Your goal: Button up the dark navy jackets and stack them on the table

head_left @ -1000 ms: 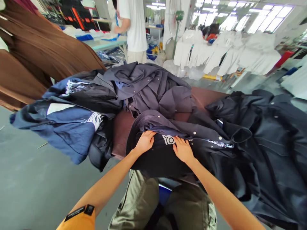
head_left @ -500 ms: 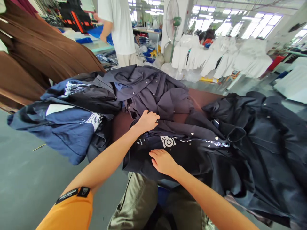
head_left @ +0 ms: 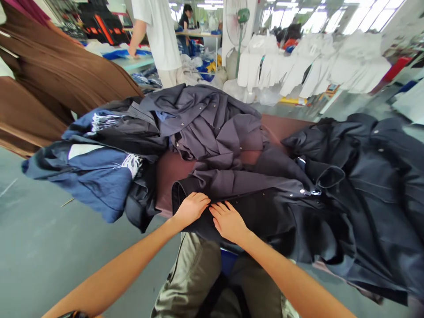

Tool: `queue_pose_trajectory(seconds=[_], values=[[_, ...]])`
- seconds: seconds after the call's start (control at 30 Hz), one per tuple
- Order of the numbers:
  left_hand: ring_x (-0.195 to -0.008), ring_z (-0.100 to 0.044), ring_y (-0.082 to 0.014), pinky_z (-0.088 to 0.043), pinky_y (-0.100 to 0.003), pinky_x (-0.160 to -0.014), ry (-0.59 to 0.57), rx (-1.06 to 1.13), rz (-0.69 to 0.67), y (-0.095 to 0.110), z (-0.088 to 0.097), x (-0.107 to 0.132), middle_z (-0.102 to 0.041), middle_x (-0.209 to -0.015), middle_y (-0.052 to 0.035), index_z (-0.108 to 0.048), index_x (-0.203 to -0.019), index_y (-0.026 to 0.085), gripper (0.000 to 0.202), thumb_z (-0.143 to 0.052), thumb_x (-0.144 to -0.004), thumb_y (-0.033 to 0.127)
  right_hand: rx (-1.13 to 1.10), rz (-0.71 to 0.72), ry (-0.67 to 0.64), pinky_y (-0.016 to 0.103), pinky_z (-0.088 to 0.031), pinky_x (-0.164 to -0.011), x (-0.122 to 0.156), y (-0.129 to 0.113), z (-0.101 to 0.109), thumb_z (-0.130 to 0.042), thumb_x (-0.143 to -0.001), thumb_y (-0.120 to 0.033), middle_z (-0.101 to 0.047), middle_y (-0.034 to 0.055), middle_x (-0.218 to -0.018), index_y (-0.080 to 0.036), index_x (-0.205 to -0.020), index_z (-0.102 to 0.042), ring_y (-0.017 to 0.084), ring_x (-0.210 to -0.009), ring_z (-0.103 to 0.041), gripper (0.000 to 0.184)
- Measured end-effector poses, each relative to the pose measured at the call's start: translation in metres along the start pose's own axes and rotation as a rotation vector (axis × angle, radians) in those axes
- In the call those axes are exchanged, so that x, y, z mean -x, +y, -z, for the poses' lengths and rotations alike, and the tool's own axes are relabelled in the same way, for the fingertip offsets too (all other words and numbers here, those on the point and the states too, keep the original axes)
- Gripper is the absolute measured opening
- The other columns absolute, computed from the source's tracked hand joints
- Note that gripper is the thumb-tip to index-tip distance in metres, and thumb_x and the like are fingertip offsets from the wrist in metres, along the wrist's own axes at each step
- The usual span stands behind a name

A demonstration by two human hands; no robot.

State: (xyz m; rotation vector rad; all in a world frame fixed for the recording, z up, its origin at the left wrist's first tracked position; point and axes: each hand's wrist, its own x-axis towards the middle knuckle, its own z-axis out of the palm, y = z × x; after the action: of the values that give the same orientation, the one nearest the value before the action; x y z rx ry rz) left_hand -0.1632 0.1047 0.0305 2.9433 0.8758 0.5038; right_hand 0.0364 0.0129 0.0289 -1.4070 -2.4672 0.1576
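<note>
A dark jacket (head_left: 258, 216) lies across the brown-topped table (head_left: 165, 176) in front of me, with white snap buttons along its front edge. My left hand (head_left: 194, 207) is at that edge near the collar, its fingers bent and closed on the dark fabric. Close beside it, my right hand (head_left: 228, 221) lies on the jacket with fingers stretched out and slightly apart. The two sets of fingertips nearly meet. The jacket's inside is mostly covered by the front panel (head_left: 228, 183).
Behind the jacket are more dark garments (head_left: 198, 115), with a navy garment (head_left: 96, 176) hanging off the left. Brown cloth (head_left: 76, 75) hangs at far left. White garments (head_left: 308, 62), a fan (head_left: 243, 17) and a person in a white shirt (head_left: 162, 35) stand beyond.
My left hand has come down towards me, bringing the jacket's front panel over the white print inside, which no longer shows. My right hand has stayed nearly in place.
</note>
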Motion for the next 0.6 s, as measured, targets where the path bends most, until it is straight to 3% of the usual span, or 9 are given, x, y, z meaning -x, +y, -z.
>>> queue_pose_trajectory(seconds=[0.13,0.3,0.43,0.6], values=[[-0.108,-0.064,-0.0187,-0.049,-0.034,-0.096,0.093,0.077,-0.083,-0.015,-0.005,0.010,-0.072,-0.112,-0.0071,-0.070,-0.110,0.017,0.018,-0.057,-0.098,0.020,-0.003,-0.006,0.018,0.047,-0.031,-0.119,0.004,0.001,-0.001,-0.043,-0.103,-0.028,-0.060,0.0083,-0.143,-0.017,-0.139,-0.056,0.023,-0.133,-0.050,0.041],[-0.110,-0.064,-0.0220,-0.049,-0.039,-0.097,-0.024,-0.064,-0.110,-0.004,0.005,0.011,-0.072,-0.113,-0.0086,-0.069,-0.112,0.015,0.021,-0.055,-0.097,0.016,0.013,-0.020,0.027,0.045,-0.035,-0.115,0.003,0.000,-0.001,-0.047,-0.101,-0.026,-0.066,0.0087,-0.133,-0.018,-0.136,-0.059,0.023,-0.122,-0.056,0.038],[-0.117,-0.062,-0.0245,-0.045,-0.045,-0.105,-0.075,-0.165,-0.052,0.009,0.003,0.014,-0.070,-0.120,-0.0106,-0.068,-0.117,0.014,0.027,-0.052,-0.095,0.011,0.043,-0.018,0.037,0.047,-0.039,-0.111,0.002,-0.002,-0.002,-0.048,-0.099,-0.024,-0.067,0.0103,-0.129,-0.016,-0.132,-0.061,0.025,-0.118,-0.057,0.036],[-0.124,-0.058,-0.0242,-0.042,-0.042,-0.109,-0.134,-0.197,0.016,0.018,0.002,0.016,-0.067,-0.129,-0.0116,-0.066,-0.123,0.014,0.033,-0.048,-0.095,0.011,-0.003,0.051,0.148,0.044,-0.041,-0.112,0.003,-0.009,0.002,-0.051,-0.091,-0.011,-0.067,0.0126,-0.126,-0.014,-0.119,-0.067,0.026,-0.122,-0.055,0.032]])
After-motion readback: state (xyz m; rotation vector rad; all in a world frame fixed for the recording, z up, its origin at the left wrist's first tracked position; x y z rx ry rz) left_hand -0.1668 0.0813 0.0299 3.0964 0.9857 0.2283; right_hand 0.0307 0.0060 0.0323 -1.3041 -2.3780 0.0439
